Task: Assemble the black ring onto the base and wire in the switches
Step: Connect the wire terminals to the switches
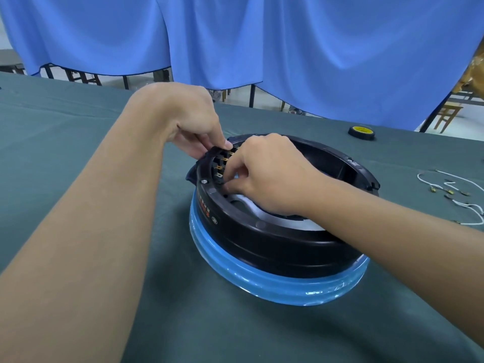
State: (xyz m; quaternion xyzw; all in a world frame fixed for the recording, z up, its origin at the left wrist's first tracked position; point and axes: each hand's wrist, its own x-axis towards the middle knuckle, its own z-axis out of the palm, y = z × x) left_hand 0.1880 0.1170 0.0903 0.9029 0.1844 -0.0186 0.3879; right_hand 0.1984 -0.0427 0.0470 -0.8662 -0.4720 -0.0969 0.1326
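The black ring (275,239) sits on top of the round base (275,284), which is wrapped in blue film. At the ring's far left inner wall is the switch block with brass terminals (222,163). My left hand (193,127) pinches the ring's rim at that spot, thumb on top of the edge. My right hand (264,174) reaches inside the ring, with its curled fingers pinching at the lower terminals. What the fingertips hold is hidden.
The dark green table cloth (78,127) covers the table. White wires with brass connectors (453,189) lie at the right. A roll of black tape with a yellow core (361,131) lies behind the ring. Blue curtains hang at the back.
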